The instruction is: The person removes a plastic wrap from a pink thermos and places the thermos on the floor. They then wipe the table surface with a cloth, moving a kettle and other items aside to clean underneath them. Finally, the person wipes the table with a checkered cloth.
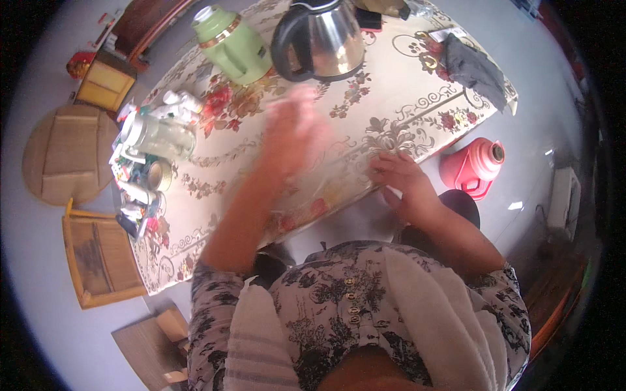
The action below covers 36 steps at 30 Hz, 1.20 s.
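My left hand [297, 124] is raised over the flowered tablecloth [254, 140], smeared by motion, so its fingers cannot be made out. Just beyond it stands a steel electric kettle [332, 45] with a black handle. A light green thermos flask [231, 49] with a white top is beside the kettle, on its left. My right hand [403, 179] rests at the table's near edge, fingers laid out on the cloth and the thumb lower down by the edge. Nothing shows in its grip.
A glass jar [160, 135] with a white lid stands among several small containers at the table's left. A dark grey cloth [475, 72] lies at the right corner. Beyond the right edge stands a pink thermos flask [471, 168]. Wooden chairs [104, 251] are on the left.
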Available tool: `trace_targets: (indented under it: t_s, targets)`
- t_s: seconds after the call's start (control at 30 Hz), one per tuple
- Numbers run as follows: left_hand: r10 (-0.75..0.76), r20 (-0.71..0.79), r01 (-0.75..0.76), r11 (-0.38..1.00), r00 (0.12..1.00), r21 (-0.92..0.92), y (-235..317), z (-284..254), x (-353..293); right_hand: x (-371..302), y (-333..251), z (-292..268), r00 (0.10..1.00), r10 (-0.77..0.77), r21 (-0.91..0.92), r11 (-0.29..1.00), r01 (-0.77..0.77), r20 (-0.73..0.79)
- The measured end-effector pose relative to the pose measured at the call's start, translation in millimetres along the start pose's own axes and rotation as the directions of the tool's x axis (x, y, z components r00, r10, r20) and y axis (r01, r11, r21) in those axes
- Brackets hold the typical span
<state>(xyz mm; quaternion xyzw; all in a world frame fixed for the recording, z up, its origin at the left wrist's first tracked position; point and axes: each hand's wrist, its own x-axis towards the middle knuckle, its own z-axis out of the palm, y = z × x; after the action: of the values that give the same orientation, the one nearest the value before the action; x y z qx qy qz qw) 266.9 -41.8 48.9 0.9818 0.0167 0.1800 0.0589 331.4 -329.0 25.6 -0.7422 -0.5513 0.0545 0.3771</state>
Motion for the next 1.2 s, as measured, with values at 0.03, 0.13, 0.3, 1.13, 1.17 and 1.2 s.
trace_targets:
  t_s: [0.03,0.13,0.3,1.13,1.17,1.2]
  targets:
    - [0.082,-0.015,-0.082,0.997,0.997,0.006,28,14,3,1,-1,1,0.999,-0.016,0.046,0.999,0.017,-0.031]
    - [0.183,-0.096,-0.179,0.983,0.978,0.044,70,70,1,12,-9,4,0.955,0.043,0.188,0.982,0.013,-0.294]
    - [0.012,-0.161,-0.017,0.999,0.987,-0.030,51,9,8,24,-8,16,0.874,0.236,0.288,0.950,-0.117,-0.424]
    - [-0.099,0.178,0.109,0.993,0.979,-0.047,38,15,-57,-54,-4,-59,0.865,0.371,0.599,0.793,-0.107,-0.336]
    - [-0.053,0.220,0.067,0.996,0.974,-0.061,55,22,-31,-57,-3,-62,0.873,0.365,0.614,0.783,-0.100,-0.323]
    - [-0.001,0.259,0.023,0.997,0.966,-0.079,72,28,-1,-60,0,-64,0.876,0.339,0.593,0.801,-0.079,-0.342]
